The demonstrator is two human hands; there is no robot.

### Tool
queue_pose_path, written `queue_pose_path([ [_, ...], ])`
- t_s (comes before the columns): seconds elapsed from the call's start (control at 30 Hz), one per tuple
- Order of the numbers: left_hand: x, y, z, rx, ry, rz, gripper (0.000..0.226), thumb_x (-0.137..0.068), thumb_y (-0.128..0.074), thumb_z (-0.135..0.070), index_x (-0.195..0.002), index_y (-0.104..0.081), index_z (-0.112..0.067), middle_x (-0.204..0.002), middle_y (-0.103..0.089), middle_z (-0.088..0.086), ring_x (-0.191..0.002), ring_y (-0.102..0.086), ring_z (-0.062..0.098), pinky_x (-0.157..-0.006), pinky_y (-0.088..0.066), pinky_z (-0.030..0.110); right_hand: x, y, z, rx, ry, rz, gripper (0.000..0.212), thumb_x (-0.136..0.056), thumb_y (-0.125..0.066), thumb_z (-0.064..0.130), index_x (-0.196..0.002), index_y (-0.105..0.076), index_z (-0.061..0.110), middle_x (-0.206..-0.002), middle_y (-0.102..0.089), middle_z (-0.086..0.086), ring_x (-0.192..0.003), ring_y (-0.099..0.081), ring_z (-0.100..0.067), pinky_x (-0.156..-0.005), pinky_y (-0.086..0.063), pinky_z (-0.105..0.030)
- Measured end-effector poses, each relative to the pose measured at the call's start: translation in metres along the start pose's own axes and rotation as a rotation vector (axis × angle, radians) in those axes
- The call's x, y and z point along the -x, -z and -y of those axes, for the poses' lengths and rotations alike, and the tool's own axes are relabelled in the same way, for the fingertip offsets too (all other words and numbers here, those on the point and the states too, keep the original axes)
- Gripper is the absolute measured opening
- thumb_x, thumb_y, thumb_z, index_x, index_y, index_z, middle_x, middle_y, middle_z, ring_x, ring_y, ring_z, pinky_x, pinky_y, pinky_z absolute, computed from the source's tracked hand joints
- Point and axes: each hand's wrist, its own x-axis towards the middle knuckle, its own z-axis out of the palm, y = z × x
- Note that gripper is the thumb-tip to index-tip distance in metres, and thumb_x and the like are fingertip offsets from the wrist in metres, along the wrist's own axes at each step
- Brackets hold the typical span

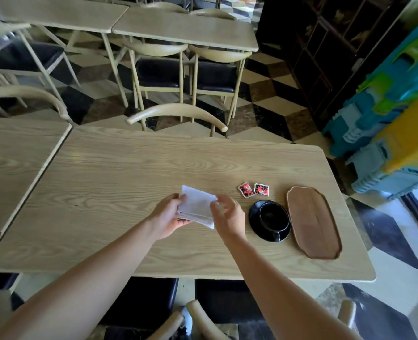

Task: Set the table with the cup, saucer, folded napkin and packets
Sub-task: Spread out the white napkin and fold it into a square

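Observation:
A folded white napkin [196, 206] is held just above the light wooden table [119, 182] by my left hand [168, 218], which grips its left edge. My right hand [228, 215] hovers at the napkin's right edge with fingers loosely spread; whether it touches the cloth is unclear. To the right, a black cup [273, 218] stands on a black saucer [254, 217], handle toward me. Two red and black packets [253, 189] lie side by side on the table just beyond the saucer.
A brown wooden tray [313, 220] with nothing on it lies right of the saucer near the table's right edge. Chairs stand at the far [176, 114] and near sides. Another table [14, 153] adjoins on the left. Stacked coloured plastic items [394, 119] stand at the right.

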Motion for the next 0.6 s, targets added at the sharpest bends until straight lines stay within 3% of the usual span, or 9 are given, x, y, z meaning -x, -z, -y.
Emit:
queue_pose_path([
  [0.07,0.000,0.004,-0.002,0.012,-0.016,0.052,0.013,-0.095,-0.052,-0.021,-0.107,-0.054,-0.019,-0.107,-0.062,0.011,-0.096,-0.061,0.027,-0.084,-0.050,0.042,-0.004,0.003,-0.003,-0.078,-0.207,0.029,0.057,-0.071,-0.057,0.053,-0.114,-0.064,0.017,-0.111,-0.068,-0.009,-0.104,-0.062,-0.026,-0.092,-0.049,-0.038],
  [0.13,0.002,0.004,-0.006,-0.008,-0.017,0.107,0.013,-0.094,-0.053,-0.021,-0.107,-0.055,-0.019,-0.105,-0.063,0.009,-0.096,-0.061,0.026,-0.086,-0.050,0.041,-0.009,0.007,-0.005,-0.364,-0.438,0.111,0.049,-0.076,-0.060,0.051,-0.108,-0.066,0.014,-0.104,-0.071,-0.011,-0.092,-0.068,-0.030,-0.079,-0.055,-0.040],
  [0.2,0.003,0.000,-0.009,-0.078,-0.001,0.139,0.018,-0.093,-0.053,-0.021,-0.110,-0.058,-0.019,-0.105,-0.065,0.008,-0.096,-0.061,0.025,-0.090,-0.049,0.042,-0.014,0.010,-0.004,-0.527,-0.521,0.149,0.038,-0.084,-0.059,0.044,-0.102,-0.069,0.012,-0.095,-0.071,-0.012,-0.081,-0.069,-0.029,-0.067,-0.056,-0.035],
  [0.3,0.006,-0.018,-0.010,-0.293,-0.034,0.033,0.018,-0.087,-0.063,-0.034,-0.094,-0.066,-0.018,-0.098,-0.067,0.006,-0.088,-0.064,0.021,-0.087,-0.050,0.040,-0.015,0.011,-0.003,-0.453,-0.475,0.119,0.038,-0.076,-0.058,0.050,-0.089,-0.068,0.015,-0.083,-0.065,-0.006,-0.077,-0.062,-0.025,-0.068,-0.049,-0.034],
  [0.37,0.003,-0.030,-0.008,-0.476,-0.096,-0.109,0.047,-0.071,-0.068,-0.061,-0.086,-0.069,-0.016,-0.091,-0.070,0.004,-0.085,-0.066,0.022,-0.081,-0.052,0.036,-0.013,0.012,0.001,-0.375,-0.381,0.116,0.036,-0.084,-0.052,0.048,-0.089,-0.063,0.014,-0.081,-0.061,-0.003,-0.077,-0.057,-0.022,-0.069,-0.045,-0.032],
  [0.43,0.001,-0.043,-0.006,-0.626,-0.176,-0.219,0.059,-0.067,-0.061,-0.074,-0.074,-0.069,-0.016,-0.081,-0.070,0.003,-0.081,-0.066,0.025,-0.074,-0.050,0.034,-0.011,0.018,0.004,-0.296,-0.310,0.082,0.031,-0.095,-0.045,0.043,-0.090,-0.056,0.014,-0.080,-0.056,-0.002,-0.078,-0.054,-0.022,-0.067,-0.042,-0.031],
  [0.5,0.000,-0.057,-0.006,-0.755,-0.241,-0.294,0.059,-0.081,-0.053,-0.068,-0.069,-0.068,-0.012,-0.077,-0.069,0.009,-0.082,-0.066,0.030,-0.069,-0.044,0.034,-0.009,0.024,0.006,-0.223,-0.290,0.011,0.032,-0.099,-0.037,0.043,-0.094,-0.050,0.014,-0.080,-0.055,-0.003,-0.079,-0.053,-0.025,-0.069,-0.042,-0.032],
  [0.6,0.000,-0.080,-0.002,-0.896,-0.372,-0.410,0.063,-0.091,-0.047,-0.058,-0.091,-0.069,0.002,-0.101,-0.070,0.026,-0.100,-0.064,0.040,-0.078,-0.045,0.037,-0.004,0.029,0.008,-0.089,-0.295,-0.070,0.036,-0.099,-0.034,0.046,-0.105,-0.045,0.012,-0.095,-0.059,-0.010,-0.092,-0.059,-0.032,-0.074,-0.041,-0.033],
])
